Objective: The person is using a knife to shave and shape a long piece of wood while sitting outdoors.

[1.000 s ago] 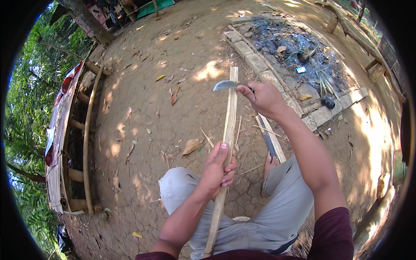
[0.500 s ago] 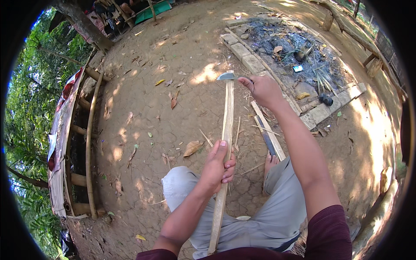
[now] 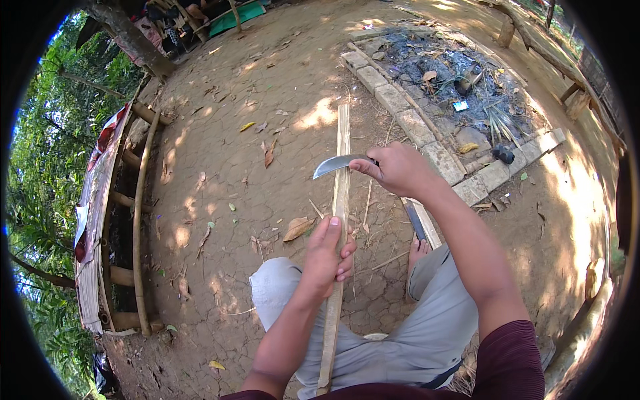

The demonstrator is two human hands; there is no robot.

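Observation:
A long pale bamboo strip (image 3: 341, 187) runs from between my knees out over the dirt. My left hand (image 3: 328, 257) grips it about midway along. My right hand (image 3: 399, 168) holds a curved knife (image 3: 337, 163) whose blade lies across the strip, tip pointing left. I sit with grey shorts (image 3: 427, 333) and a bare foot (image 3: 419, 250) showing. A second flat strip (image 3: 419, 223) lies on the ground under my right forearm.
A brick-edged ash pit (image 3: 460, 73) with burnt debris sits at the upper right. A bamboo frame structure (image 3: 137, 213) lies along the left, with greenery beyond. Dry leaves (image 3: 297, 228) and shavings scatter over the cracked dirt.
My right hand has drawn the knife back toward me along the strip, from its far end to about a third of the way down. The left hand keeps its grip.

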